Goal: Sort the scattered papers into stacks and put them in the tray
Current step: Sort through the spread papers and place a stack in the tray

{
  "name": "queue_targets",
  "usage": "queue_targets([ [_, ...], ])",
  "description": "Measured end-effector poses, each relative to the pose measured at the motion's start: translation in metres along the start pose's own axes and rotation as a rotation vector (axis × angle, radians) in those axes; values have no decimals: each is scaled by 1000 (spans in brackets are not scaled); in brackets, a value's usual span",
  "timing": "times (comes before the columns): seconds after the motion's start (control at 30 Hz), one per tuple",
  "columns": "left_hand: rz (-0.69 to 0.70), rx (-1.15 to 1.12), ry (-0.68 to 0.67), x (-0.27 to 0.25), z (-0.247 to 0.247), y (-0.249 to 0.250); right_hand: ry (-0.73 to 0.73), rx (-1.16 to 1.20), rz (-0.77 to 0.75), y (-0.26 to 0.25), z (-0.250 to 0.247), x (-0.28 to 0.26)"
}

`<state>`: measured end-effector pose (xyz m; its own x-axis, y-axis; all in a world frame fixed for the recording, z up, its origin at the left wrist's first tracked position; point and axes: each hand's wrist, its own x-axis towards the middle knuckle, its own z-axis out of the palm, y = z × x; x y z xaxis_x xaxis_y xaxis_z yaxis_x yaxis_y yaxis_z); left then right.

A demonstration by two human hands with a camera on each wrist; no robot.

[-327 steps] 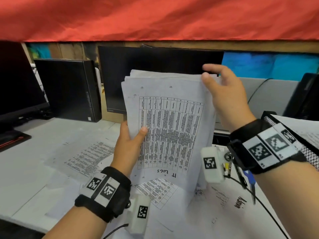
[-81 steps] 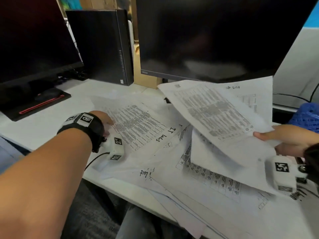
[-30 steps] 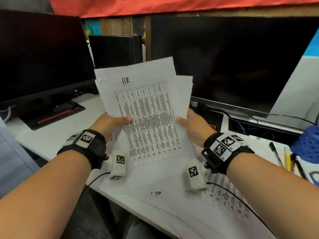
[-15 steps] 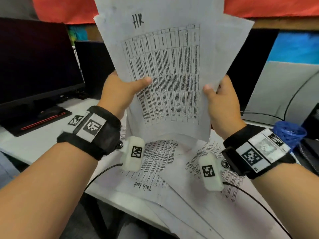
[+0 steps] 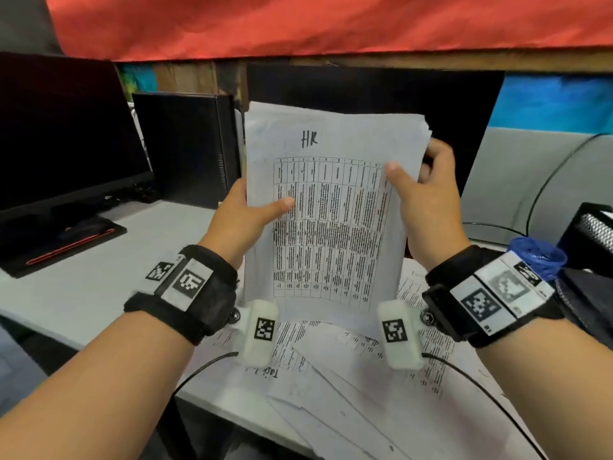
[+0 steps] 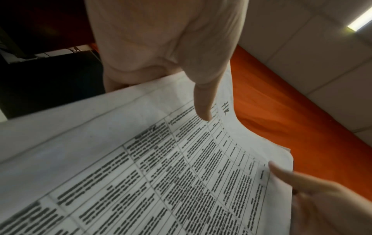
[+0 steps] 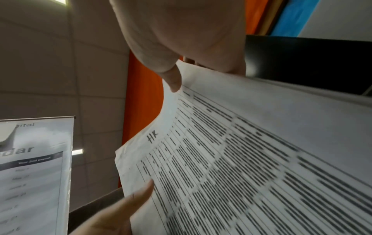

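Lowered from overhead half a second ago, the squared-up stack of white printed sheets marked "HR" (image 5: 331,220) now stands upright with its bottom edge on the loose papers scattered on the grey desk (image 5: 348,376). Left hand (image 5: 245,220) pinches the left edge, thumb across the front; right hand (image 5: 428,207) clamps the right edge likewise. Any loosened grip probably lets the sheets fan and slide into the unsorted pile. Black mesh tray (image 5: 597,227) waits at far right.
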<state>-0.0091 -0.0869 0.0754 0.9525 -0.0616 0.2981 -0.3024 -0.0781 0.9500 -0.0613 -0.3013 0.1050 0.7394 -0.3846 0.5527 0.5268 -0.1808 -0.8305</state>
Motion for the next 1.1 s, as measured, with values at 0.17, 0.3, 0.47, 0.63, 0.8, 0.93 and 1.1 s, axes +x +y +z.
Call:
queue_targets([
  [0.17, 9, -4, 130, -11, 6, -16, -62, -357, -264, -20, 5, 18],
  [0.3, -42, -53, 162, -15, 13, -26, -16, -398, -137, -14, 7, 26],
  [0.47, -30, -17, 162, -17, 21, -28, 97, -265, -253, -14, 3, 20],
  [0.63, 4, -39, 215, -20, 21, -28, 75, -140, -16, 20, -15, 1],
  [0.8, 1, -80, 122, -28, 28, -28, -61, -189, 274, 61, -21, -34],
  [0.93, -19, -94, 91, -34, 38, -28, -41, -152, 346, 64, -21, -37],
  [1.1, -42, -86, 122, -32, 32, -36, -20, -151, 331, 61, -25, -37],
])
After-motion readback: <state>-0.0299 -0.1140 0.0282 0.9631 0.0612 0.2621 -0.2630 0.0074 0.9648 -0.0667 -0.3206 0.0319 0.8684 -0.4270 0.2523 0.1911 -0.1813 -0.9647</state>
